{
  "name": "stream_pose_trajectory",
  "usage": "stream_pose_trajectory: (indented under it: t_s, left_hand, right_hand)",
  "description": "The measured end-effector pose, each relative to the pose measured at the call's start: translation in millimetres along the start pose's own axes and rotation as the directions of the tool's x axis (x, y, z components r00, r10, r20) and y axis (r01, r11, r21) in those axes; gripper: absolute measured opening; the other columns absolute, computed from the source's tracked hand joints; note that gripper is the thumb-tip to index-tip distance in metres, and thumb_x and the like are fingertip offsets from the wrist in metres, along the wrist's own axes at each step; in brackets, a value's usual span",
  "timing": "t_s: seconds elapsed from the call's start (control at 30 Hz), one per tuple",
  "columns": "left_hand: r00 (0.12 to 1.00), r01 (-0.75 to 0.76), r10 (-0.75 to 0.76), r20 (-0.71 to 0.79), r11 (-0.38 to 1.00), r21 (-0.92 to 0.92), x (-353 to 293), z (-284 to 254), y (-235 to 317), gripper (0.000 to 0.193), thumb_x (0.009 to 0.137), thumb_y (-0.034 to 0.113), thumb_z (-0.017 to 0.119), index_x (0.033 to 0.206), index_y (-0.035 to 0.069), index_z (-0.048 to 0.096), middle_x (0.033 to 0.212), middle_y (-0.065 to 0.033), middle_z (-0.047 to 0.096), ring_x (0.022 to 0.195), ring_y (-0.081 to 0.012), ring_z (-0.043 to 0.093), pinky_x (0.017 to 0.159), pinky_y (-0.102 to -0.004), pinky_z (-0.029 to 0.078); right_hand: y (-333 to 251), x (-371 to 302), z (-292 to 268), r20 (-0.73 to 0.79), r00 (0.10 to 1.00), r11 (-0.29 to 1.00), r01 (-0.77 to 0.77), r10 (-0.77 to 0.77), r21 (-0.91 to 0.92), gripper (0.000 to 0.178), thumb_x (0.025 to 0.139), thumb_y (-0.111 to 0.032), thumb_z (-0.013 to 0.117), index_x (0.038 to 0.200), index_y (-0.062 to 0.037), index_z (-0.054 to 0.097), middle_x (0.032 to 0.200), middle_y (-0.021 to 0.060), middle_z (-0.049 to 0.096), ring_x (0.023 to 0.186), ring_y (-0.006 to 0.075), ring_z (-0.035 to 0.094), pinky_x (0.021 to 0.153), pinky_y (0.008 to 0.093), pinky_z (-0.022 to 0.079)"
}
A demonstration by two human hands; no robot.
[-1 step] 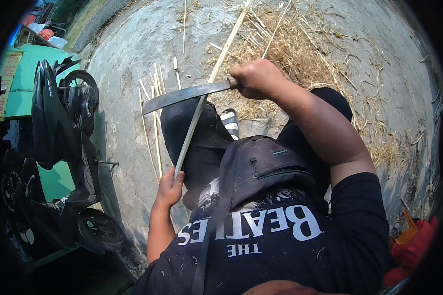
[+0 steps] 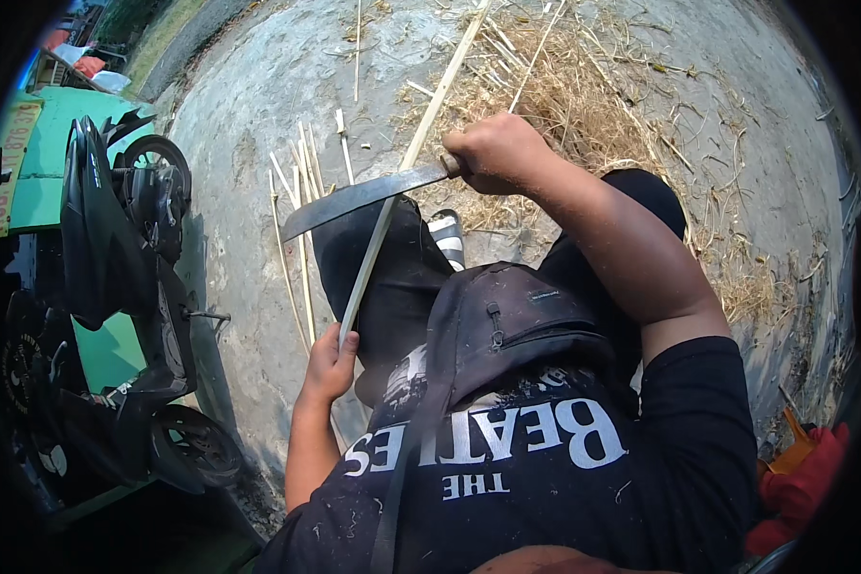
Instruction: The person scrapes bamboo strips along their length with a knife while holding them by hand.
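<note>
My right hand (image 2: 497, 153) is closed round the short wooden handle of a machete. Its broad, slightly curved blade (image 2: 354, 199) points left and crosses over a long pale bamboo strip (image 2: 373, 244) near my left knee. Blade and strip appear to touch where they cross. The near end of the strip is pinched in my left hand (image 2: 331, 364), beside my left thigh. From there the strip slants up and away, past my right hand, to the far edge of the view.
Several thin bamboo strips (image 2: 301, 244) lie on the concrete ground (image 2: 249, 287) left of my knee. A heap of shavings (image 2: 569, 105) spreads ahead. At left stands a black motorbike (image 2: 105, 230) by a green surface. A black bag (image 2: 521, 311) rests on my front; red cloth (image 2: 804, 488) is at lower right.
The machete blade has tilted a little, its tip now slightly lower and nearer to me. My right hand has shifted barely; my left hand and the strip look unmoved.
</note>
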State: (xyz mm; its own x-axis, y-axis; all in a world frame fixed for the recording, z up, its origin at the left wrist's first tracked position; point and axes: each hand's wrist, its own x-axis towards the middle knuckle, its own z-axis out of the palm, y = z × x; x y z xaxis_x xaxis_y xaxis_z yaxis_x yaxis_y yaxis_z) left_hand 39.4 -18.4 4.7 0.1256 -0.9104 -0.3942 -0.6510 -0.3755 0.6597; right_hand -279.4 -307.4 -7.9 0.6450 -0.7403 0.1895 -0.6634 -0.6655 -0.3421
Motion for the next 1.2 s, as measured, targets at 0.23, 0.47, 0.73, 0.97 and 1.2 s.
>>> stream_pose_trajectory:
  t_s: [0.23, 0.47, 0.73, 0.97, 1.2]
  left_hand:
    - [1.000, -0.015, 0.016, -0.020, 0.997, 0.079, 4.9, -1.6, -1.7, 0.054, 0.104, 0.050, 0.057, 0.099, -0.003, 0.061, 0.075, -0.0117, 0.063, 0.072, -0.0186, 0.058, 0.066, -0.0364, 0.047]
    - [0.999, -0.042, 0.043, 0.008, 0.993, -0.115, 2.3, 8.1, -12.7, 0.053, 0.097, 0.048, 0.070, 0.112, -0.004, 0.066, 0.085, -0.0096, 0.068, 0.079, -0.0171, 0.061, 0.074, -0.0335, 0.051]
    - [0.997, -0.038, 0.048, 0.058, 0.985, -0.170, 4.1, -1.9, -15.9, 0.050, 0.099, 0.044, 0.069, 0.111, -0.004, 0.065, 0.083, -0.0016, 0.063, 0.078, -0.0101, 0.055, 0.069, -0.0272, 0.047]
    - [0.996, -0.026, 0.042, 0.077, 0.978, -0.206, 7.3, 0.1, -16.3, 0.042, 0.102, 0.037, 0.068, 0.108, -0.004, 0.065, 0.082, -0.0024, 0.065, 0.076, -0.0099, 0.055, 0.069, -0.0275, 0.047]
    - [0.997, -0.015, 0.019, 0.074, 0.998, -0.067, 0.4, -5.3, -15.0, 0.046, 0.101, 0.042, 0.067, 0.103, -0.003, 0.063, 0.076, -0.0043, 0.063, 0.072, -0.0107, 0.055, 0.063, -0.0308, 0.047]
  right_hand:
    - [47.8, 10.1, -14.2, 0.105, 0.901, 0.894, -0.431, 0.420, 0.121, 0.020, 0.093, -0.023, 0.064, 0.111, -0.0154, 0.070, 0.101, 0.0137, 0.074, 0.097, 0.0316, 0.072, 0.086, 0.0455, 0.057]
    - [25.9, 1.3, 7.3, -0.038, 0.996, 0.994, -0.079, 0.082, 0.079, 0.012, 0.084, -0.019, 0.071, 0.092, -0.0115, 0.066, 0.078, 0.0163, 0.068, 0.078, 0.0385, 0.070, 0.070, 0.0492, 0.056]
    - [23.7, 7.8, 5.4, -0.052, 0.988, 0.976, -0.138, 0.148, 0.168, 0.012, 0.086, -0.020, 0.072, 0.091, -0.0115, 0.065, 0.076, 0.0155, 0.068, 0.075, 0.0377, 0.070, 0.065, 0.0484, 0.054]
    - [83.7, 16.4, -3.2, -0.004, 0.872, 0.830, -0.464, 0.489, 0.309, 0.018, 0.088, -0.022, 0.066, 0.102, -0.0108, 0.071, 0.090, 0.0187, 0.073, 0.083, 0.0354, 0.072, 0.076, 0.0470, 0.058]
    - [10.1, 0.1, 9.0, -0.090, 0.995, 0.999, 0.041, -0.040, 0.007, 0.013, 0.086, -0.022, 0.072, 0.088, -0.0123, 0.065, 0.073, 0.0133, 0.066, 0.072, 0.0382, 0.069, 0.065, 0.0492, 0.055]
